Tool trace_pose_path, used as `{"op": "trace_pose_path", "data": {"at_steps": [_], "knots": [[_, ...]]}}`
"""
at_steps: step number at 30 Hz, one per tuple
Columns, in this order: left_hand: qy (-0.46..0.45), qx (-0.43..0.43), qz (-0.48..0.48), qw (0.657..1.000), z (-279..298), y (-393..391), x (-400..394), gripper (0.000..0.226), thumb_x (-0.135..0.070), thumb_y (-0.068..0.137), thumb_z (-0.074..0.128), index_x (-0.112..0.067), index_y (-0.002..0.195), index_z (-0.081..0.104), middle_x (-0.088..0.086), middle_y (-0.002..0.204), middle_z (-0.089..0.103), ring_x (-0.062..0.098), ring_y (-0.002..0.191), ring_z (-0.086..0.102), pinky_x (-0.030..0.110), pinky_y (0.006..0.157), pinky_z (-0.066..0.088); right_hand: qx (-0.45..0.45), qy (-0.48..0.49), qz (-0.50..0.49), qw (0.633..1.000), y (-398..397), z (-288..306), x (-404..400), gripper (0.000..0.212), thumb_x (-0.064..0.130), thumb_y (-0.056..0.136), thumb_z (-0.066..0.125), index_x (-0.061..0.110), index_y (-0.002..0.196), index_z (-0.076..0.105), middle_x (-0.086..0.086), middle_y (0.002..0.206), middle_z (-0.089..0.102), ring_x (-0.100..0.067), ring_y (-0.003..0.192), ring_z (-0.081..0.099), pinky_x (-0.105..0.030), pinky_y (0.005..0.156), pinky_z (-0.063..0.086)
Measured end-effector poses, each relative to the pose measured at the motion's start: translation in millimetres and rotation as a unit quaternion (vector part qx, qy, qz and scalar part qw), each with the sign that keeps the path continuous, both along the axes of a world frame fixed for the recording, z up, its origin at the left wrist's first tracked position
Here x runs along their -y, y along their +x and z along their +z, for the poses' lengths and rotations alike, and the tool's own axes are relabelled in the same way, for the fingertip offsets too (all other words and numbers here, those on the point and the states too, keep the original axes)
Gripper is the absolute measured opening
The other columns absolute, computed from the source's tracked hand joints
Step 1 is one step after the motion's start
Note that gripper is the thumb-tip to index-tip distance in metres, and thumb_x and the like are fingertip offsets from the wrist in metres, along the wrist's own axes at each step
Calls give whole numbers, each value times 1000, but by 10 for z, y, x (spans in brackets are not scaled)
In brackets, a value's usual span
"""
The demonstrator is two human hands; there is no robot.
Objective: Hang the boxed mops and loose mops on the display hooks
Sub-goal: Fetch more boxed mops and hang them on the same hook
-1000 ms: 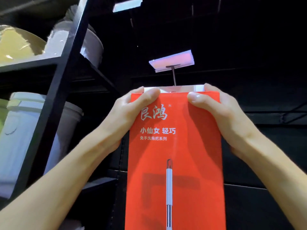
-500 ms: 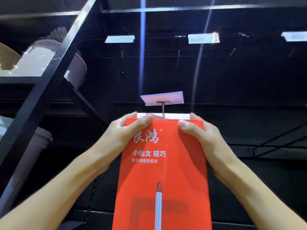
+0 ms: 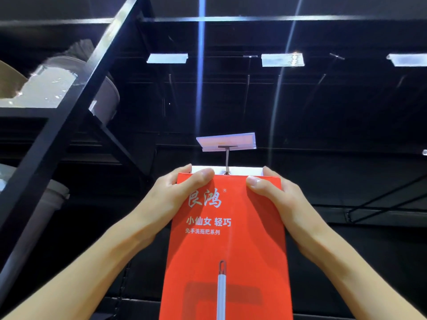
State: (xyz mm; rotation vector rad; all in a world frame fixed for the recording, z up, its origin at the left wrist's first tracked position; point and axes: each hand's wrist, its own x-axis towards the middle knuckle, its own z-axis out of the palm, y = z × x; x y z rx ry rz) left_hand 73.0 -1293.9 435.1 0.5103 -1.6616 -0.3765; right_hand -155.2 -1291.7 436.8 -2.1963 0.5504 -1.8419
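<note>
— Dark shop backdrop, black shelving frame [image 3: 69, 125] at left with pale buckets [image 3: 69, 88] on it. What did we hold?

— We gripped the red mop box [image 3: 227, 245] upright, left hand [image 3: 171, 199] and right hand [image 3: 277, 199] clamped on its top corners, thumbs across the front.

— Where was it?

— Its white top edge sat right at the display hook [image 3: 227, 161], under that hook's price tag holder [image 3: 227, 142]. Whether the hook was through, we couldn't tell. More tag holders [image 3: 282, 60] hung higher.
</note>
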Motion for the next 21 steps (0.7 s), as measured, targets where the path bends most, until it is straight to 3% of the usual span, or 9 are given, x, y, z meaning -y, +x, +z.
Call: {"op": "trace_pose_path", "data": {"at_steps": [2,5,8,9,12,14,16,18,21], "knots": [[0,7,2,1000,-13,7,11,77,-71,76,74,-24,137,62,3,106,82,24,95,80,53,104,55,-6,-1,-5,1000,-20,-20,14,66,68,69,77,22,114,65,3,124,71,-18,113,71,-40,99,54],[13,14,-3,1000,-63,1,-3,69,-70,81,76,-27,133,63,2,104,82,23,94,80,51,103,56,-31,2,3,1000,-41,-64,25,35,60,76,74,30,93,68,2,106,78,-13,92,74,-35,86,54],[6,19,-10,1000,-104,-2,-5,48,-62,87,67,-29,121,71,4,102,82,23,91,80,48,99,59,-17,0,-38,999,-23,-90,50,72,78,65,76,28,115,61,-4,135,69,-20,116,71,-48,106,53],[1,16,-10,1000,-134,-9,-26,45,-62,87,65,-30,117,73,4,101,82,23,90,80,48,98,60,-15,1,-41,999,-8,-104,44,78,78,64,75,26,120,59,-4,134,70,-20,117,71,-50,108,51],[-1,4,8,1000,-230,-31,3,57,-80,82,66,-36,119,72,-1,103,82,21,93,80,50,99,58,6,3,-36,999,-8,-174,29,74,69,74,77,16,124,64,-1,115,78,-18,103,75,-45,102,56],[-19,-21,23,999,-321,-76,26,62,-85,77,60,-39,116,73,-2,105,81,20,94,80,50,97,58,38,-24,-66,997,1,-257,21,73,74,73,75,25,127,68,-2,123,72,-16,107,73,-39,98,57],[-53,-47,56,996,-409,-118,60,60,-88,78,56,-42,113,73,0,113,77,17,99,77,49,98,58,76,-32,-63,995,13,-357,11,46,64,81,75,36,117,71,5,122,71,-11,107,72,-34,93,58],[-64,-72,43,994,-520,-161,48,54,-83,84,59,-42,118,71,-5,114,77,13,101,77,47,98,59,75,-15,-9,997,76,-488,-38,19,44,91,74,36,108,73,5,111,78,-14,101,76,-35,87,61],[-24,-90,-46,995,-757,-185,30,50,-62,88,60,-37,131,66,-10,116,79,13,105,77,46,101,58,78,-12,-1,997,154,-737,-58,43,45,89,76,34,129,64,6,121,75,-14,109,74,-46,98,58]]}}
